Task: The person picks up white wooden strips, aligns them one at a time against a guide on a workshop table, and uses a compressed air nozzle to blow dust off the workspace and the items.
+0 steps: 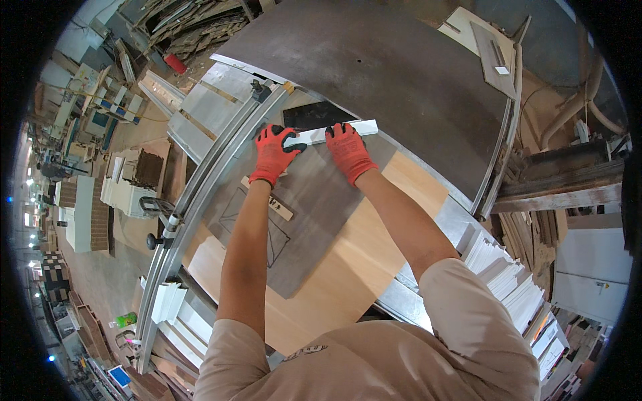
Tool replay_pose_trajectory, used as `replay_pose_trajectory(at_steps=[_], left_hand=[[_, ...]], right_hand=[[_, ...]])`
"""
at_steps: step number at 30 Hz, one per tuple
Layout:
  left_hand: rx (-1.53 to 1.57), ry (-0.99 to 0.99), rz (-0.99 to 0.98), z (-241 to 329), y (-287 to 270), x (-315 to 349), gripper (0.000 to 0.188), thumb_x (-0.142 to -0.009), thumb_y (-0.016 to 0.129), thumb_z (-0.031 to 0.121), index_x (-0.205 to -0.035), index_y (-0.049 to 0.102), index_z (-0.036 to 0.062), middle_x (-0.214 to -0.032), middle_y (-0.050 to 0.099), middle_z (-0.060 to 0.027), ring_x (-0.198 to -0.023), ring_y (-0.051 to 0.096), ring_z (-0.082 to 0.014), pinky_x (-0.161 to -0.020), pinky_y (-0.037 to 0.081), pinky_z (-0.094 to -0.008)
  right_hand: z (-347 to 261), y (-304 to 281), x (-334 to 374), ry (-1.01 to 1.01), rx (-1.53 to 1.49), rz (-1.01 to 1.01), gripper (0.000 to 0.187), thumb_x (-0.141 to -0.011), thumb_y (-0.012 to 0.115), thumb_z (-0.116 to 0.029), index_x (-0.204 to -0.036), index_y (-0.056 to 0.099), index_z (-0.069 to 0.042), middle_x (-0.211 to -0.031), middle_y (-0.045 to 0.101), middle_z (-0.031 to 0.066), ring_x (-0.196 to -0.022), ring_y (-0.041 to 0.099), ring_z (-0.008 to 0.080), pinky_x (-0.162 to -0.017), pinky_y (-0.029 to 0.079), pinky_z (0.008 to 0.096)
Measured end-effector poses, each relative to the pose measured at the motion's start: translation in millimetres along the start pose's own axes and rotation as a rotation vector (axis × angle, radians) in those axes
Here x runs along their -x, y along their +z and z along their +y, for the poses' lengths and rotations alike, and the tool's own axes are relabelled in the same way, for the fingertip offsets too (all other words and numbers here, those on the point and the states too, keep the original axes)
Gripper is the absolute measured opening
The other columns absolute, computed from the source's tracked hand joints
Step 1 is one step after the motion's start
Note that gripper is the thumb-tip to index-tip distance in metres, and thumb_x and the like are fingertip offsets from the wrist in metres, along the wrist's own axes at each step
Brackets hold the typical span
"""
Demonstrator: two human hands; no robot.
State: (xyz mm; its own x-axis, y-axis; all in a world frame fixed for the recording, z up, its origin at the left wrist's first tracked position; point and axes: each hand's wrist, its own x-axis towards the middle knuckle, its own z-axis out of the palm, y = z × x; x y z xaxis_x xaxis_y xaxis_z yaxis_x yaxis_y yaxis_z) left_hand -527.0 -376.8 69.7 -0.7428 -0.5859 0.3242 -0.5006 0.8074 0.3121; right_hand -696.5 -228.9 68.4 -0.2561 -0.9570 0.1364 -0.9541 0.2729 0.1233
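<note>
Smooth white strip [315, 136], matt board [314, 234], metal rail [212, 157]

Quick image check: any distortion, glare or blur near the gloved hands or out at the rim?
Head view: fisheye bows the dark brown tabletop, corners black out; head view: left hand, right hand and white strip look fairly sharp; head view: glare on the metal surface, blue light spots at the left rim, background there squeezed and soft.

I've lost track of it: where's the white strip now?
In the head view, the white strip is above centre, just below the black plate, with the left hand at its left end and the right hand nearer its right end.
</note>
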Motion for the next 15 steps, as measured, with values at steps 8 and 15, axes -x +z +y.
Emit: replay_pose_trajectory(at_steps=[8, 15], left_hand=[[-0.018, 0.004, 0.000, 1.7, -0.6, 0.3, 0.050, -0.066, 0.085, 0.032, -0.112, 0.067, 0.0289, -0.118, 0.053, -0.0102, -0.121, 0.047, -0.0334, -0.103, 0.033, -0.0501], [-0.021, 0.012, 0.022, 8.4, -3.3, 1.1, 0.048, -0.066, 0.085, 0.032, -0.111, 0.067, 0.0296, -0.117, 0.053, -0.0083, -0.119, 0.048, -0.0318, -0.102, 0.035, -0.0489]], right_hand=[[0.0, 5.4, 2.9, -0.039, 0.097, 0.037, 0.040, -0.090, 0.056, -0.014, -0.129, 0.061, -0.010, -0.120, 0.054, 0.0163, -0.115, 0.054, 0.0346, -0.092, 0.051, 0.0433], [0.3, 9.9, 3.8, -0.001, -0.012, 0.127, 0.038, -0.089, 0.057, -0.013, -0.126, 0.061, -0.007, -0.119, 0.055, 0.0167, -0.112, 0.054, 0.0346, -0.090, 0.052, 0.0439]])
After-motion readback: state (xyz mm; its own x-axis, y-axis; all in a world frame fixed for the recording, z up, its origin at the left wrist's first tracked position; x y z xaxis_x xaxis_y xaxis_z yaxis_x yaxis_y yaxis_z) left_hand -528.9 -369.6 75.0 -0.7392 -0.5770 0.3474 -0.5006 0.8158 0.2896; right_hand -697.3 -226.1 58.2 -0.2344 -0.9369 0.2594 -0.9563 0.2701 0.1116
